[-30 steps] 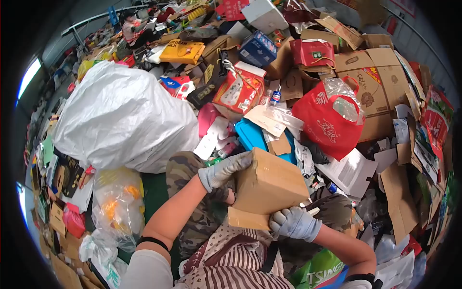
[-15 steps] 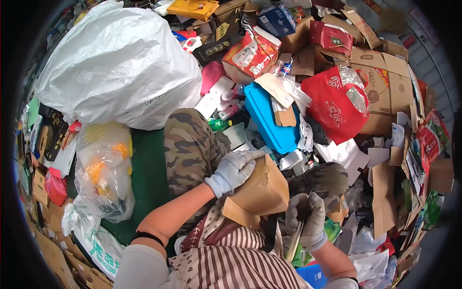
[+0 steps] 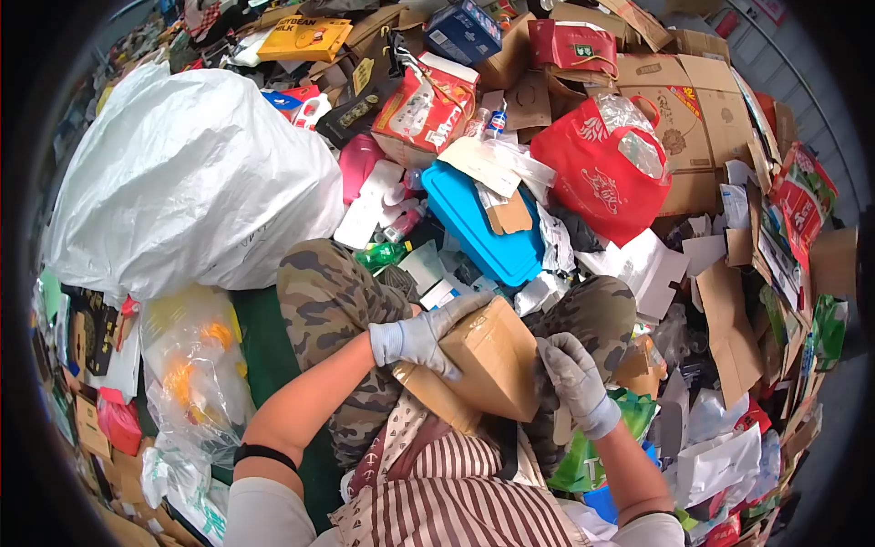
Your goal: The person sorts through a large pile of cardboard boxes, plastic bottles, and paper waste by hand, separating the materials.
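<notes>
A person sits amid a heap of waste packaging with a small brown cardboard box [image 3: 497, 360] in the lap, tilted over the knees of the camouflage trousers [image 3: 328, 301] and just above a striped apron [image 3: 456, 492]. The left hand [image 3: 421, 337], in a grey knit glove, lies across the box's upper left face, its fingers [image 3: 460, 310] stretched out and clamped over the top corner. The gloved right hand [image 3: 572, 378] is against the box's right edge with its fingers [image 3: 551, 351] bent close together; whether they grip the box or only press on it cannot be told.

Beyond the knees lie a flat blue plastic tray [image 3: 474, 228] and a green plastic bottle [image 3: 378, 255]. A big white woven sack [image 3: 191, 182] bulges to the left, with a clear plastic bag of yellow items [image 3: 196, 365] below it. A red carrier bag [image 3: 602, 173] stands near the large flattened cardboard cartons [image 3: 702, 118] at upper right.
</notes>
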{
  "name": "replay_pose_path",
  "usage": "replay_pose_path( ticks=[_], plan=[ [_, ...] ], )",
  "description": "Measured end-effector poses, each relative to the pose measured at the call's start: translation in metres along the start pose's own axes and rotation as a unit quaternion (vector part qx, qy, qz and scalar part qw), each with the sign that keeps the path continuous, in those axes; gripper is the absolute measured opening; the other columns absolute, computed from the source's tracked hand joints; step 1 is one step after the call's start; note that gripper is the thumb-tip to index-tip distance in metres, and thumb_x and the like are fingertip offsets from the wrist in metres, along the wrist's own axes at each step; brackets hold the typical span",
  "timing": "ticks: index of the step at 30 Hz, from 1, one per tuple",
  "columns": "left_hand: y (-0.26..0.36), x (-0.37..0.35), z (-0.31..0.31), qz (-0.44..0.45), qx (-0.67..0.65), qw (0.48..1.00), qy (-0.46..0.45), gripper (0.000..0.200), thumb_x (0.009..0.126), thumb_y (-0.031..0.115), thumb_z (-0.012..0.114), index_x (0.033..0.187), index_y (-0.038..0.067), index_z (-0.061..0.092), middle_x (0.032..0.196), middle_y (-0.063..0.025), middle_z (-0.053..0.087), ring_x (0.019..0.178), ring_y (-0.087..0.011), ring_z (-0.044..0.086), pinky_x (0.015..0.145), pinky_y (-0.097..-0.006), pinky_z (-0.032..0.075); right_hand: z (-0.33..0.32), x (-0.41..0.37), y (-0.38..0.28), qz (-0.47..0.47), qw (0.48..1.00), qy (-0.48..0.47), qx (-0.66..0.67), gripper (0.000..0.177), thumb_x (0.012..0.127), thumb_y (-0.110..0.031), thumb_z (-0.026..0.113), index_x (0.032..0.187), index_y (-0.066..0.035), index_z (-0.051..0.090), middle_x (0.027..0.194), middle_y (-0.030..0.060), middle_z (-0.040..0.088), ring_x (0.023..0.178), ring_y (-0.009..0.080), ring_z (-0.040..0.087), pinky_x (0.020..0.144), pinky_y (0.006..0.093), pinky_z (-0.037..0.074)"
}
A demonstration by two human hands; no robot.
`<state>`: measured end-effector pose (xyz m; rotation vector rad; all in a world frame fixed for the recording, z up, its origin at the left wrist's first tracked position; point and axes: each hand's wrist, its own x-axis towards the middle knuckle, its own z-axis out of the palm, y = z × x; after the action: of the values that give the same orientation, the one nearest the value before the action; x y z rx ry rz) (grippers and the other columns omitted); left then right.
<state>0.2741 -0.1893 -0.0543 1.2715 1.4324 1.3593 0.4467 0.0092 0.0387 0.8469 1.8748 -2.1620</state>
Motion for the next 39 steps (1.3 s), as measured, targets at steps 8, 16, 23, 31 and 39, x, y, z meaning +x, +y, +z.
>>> replay_pose_path(
  ticks=[8,16,23,31,39],
  plan=[
    [0.005,0.004,0.008,0.034,0.072,0.996,-0.047,0.113,0.057,0.014,0.083,0.145,0.006,0.011,0.146,-0.0149,0.02,0.137,-0.0282,0.019,0.111,-0.0372,0.019,0.024,0.015,-0.008,-0.264,0.877,0.009,-0.402,0.012,0.085,-0.01,0.057,0.095,-0.005,0.06,0.086,0.0149,0.062,0.074,0.0323,0.061,0.063,0.036,0.049],
    [-0.005,0.009,0.009,0.059,0.061,0.995,-0.045,0.113,0.054,0.013,0.08,0.145,0.008,0.013,0.146,-0.0137,0.023,0.135,-0.0289,0.022,0.111,-0.0376,0.019,0.02,0.024,-0.015,-0.324,0.819,-0.031,-0.473,0.016,0.078,-0.004,0.055,0.094,-0.007,0.057,0.083,0.0124,0.061,0.073,0.0314,0.061,0.062,0.0387,0.049],
    [-0.007,0.02,0.009,0.067,0.067,0.993,-0.07,0.113,0.053,0.013,0.079,0.145,0.01,0.014,0.147,-0.0129,0.021,0.136,-0.029,0.02,0.111,-0.0387,0.019,0.022,0.03,-0.02,-0.319,0.765,-0.039,-0.558,0.012,0.08,-0.011,0.054,0.091,-0.008,0.057,0.083,0.0118,0.062,0.071,0.0292,0.063,0.059,0.0395,0.049],
    [-0.017,0.019,0.007,0.041,0.066,0.994,-0.075,0.113,0.055,0.016,0.081,0.146,0.013,0.014,0.148,-0.0113,0.02,0.136,-0.0303,0.02,0.111,-0.0405,0.019,0.012,0.03,0.007,-0.207,0.722,-0.095,-0.654,0.011,0.083,-0.017,0.05,0.086,-0.009,0.055,0.076,0.0111,0.062,0.066,0.0274,0.064,0.055,0.0394,0.049],
    [-0.025,0.017,0.005,0.05,0.056,0.993,-0.09,0.114,0.055,0.017,0.084,0.145,0.012,0.014,0.15,-0.0136,0.013,0.138,-0.03,0.014,0.111,-0.0379,0.018,-0.009,-0.034,0.027,-0.078,0.663,-0.096,-0.738,0.014,0.085,-0.022,0.049,0.088,-0.01,0.052,0.075,0.0096,0.062,0.07,0.027,0.065,0.055,0.0413,0.048]
  ],
)
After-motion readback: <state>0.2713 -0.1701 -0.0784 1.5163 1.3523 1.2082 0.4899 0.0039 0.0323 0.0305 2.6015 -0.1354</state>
